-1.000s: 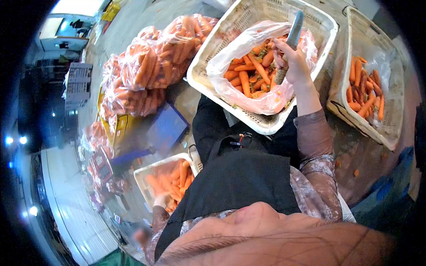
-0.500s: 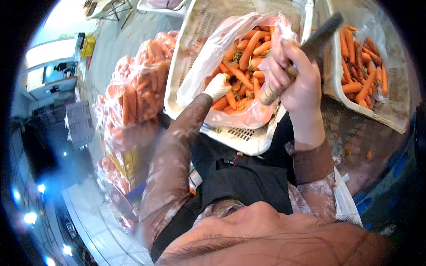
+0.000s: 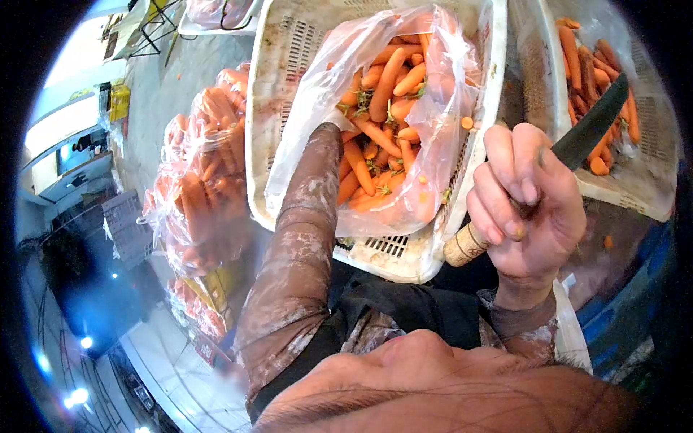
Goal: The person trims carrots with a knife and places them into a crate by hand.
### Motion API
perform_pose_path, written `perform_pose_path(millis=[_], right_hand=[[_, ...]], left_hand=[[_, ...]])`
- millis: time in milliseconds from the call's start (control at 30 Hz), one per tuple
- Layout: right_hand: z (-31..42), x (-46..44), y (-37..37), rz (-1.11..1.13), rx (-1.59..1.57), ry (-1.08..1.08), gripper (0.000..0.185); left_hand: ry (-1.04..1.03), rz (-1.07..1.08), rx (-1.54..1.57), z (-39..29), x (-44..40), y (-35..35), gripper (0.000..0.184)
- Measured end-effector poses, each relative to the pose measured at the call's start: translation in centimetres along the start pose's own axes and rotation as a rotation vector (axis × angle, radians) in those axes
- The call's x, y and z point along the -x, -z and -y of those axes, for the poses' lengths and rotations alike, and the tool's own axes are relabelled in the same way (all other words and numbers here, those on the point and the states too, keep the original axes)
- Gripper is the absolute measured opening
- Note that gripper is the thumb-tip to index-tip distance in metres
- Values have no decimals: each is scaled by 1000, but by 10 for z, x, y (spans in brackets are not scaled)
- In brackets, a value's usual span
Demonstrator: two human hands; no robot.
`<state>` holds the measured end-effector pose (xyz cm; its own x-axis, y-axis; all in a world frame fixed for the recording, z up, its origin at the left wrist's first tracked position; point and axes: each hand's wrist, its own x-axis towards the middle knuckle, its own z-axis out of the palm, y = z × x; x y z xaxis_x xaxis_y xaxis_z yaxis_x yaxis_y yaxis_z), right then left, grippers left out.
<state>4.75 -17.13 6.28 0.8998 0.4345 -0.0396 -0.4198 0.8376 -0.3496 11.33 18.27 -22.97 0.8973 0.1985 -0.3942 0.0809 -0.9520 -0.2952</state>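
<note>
My right hand is closed round the cork handle of a knife, its dark blade pointing up and right. My left hand, in a white glove, is at the left edge of the carrots; the sleeve and plastic hide most of it, so its fingers do not show. Many carrots, some with green stubs, lie in a clear plastic bag with its mouth open. The bag rests inside a dirty white crate before me.
A second white crate at the right holds carrots and plastic. Stacked bags of carrots stand on the left, above something yellow. A tray with a plastic-wrapped load is at the upper left.
My left hand has gone from the side crate of carrots to the bag, and now sits deeper under its edge. My right hand, still holding the knife, has moved right and out of the bag.
</note>
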Motion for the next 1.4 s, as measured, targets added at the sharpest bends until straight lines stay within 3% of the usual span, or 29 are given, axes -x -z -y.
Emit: perform_pose_path(millis=[33, 100, 167, 233, 300, 367, 400, 433, 500, 567, 733, 800, 833, 900, 967, 1033, 1167, 1233, 1300, 1333, 1367, 1400], right_hand=[[1, 2, 2, 10, -20, 16, 28], [4, 2, 2, -3, -30, 16, 29], [3, 3, -1, 1, -46, 17, 29], [1, 3, -5, -100, -92, -41, 27], [1, 4, -3, -53, -74, -44, 26], [3, 5, -2, -52, -67, -38, 26], [4, 6, -2, -54, -68, -39, 26], [6, 6, -3, -81, -79, -31, 27], [9, 6, -1, -110, -88, -20, 27], [10, 6, 3, 22, -33, -55, 29], [7, 7, 3, 70, -33, -65, 29], [7, 5, 3, 79, -41, -51, 29], [7, 4, 2, 74, -39, -67, 28], [6, 4, 2, 58, -34, -85, 28], [6, 3, 2, 60, -48, -92, 28], [3, 3, 2, 71, -54, -89, 28], [2, 3, 3, 99, -63, -59, 28], [1, 4, 3, 94, -63, -69, 28], [0, 0, 2, 129, -51, -66, 28], [-1, 0, 0, 103, -34, -91, 29], [-2, 0, -4, 81, -10, -111, 29], [-3, 0, -7, 42, -28, -131, 29]], left_hand=[[0, -57, -14, -5, 4, 12, 85], [59, 455, 345, -3, 11, 38, 87], [86, 337, 312, 8, 3, 1, 86], [77, 350, 363, 18, 0, -11, 115], [65, 319, 385, 26, -8, -20, 121], [126, 691, 555, 20, 12, 16, 123], [90, 476, 527, 18, 22, 12, 118], [90, 480, 526, 15, 26, 9, 118], [90, 431, 435, 10, 26, 4, 91], [121, 449, 420, 6, 20, -3, 89], [257, 465, 563, 16, 25, -13, 86], [129, 759, 783, 26, 15, -19, 68], [125, 763, 779, 26, 14, -29, 68], [313, 733, 838, 21, 17, -50, 52], [289, 721, 942, 12, 23, -25, 43], [439, 940, 997, 13, 24, -24, 35], [646, 887, 1362, 14, 71, -28, 33], [753, 983, 1291, 14, 98, -33, 34], [605, 725, 1634, 1, 110, -35, 33], [688, 685, 1642, -11, 118, -16, 30], [610, 677, 1813, -11, 115, -46, 27], [566, 678, 1690, -15, 117, -35, 27]])
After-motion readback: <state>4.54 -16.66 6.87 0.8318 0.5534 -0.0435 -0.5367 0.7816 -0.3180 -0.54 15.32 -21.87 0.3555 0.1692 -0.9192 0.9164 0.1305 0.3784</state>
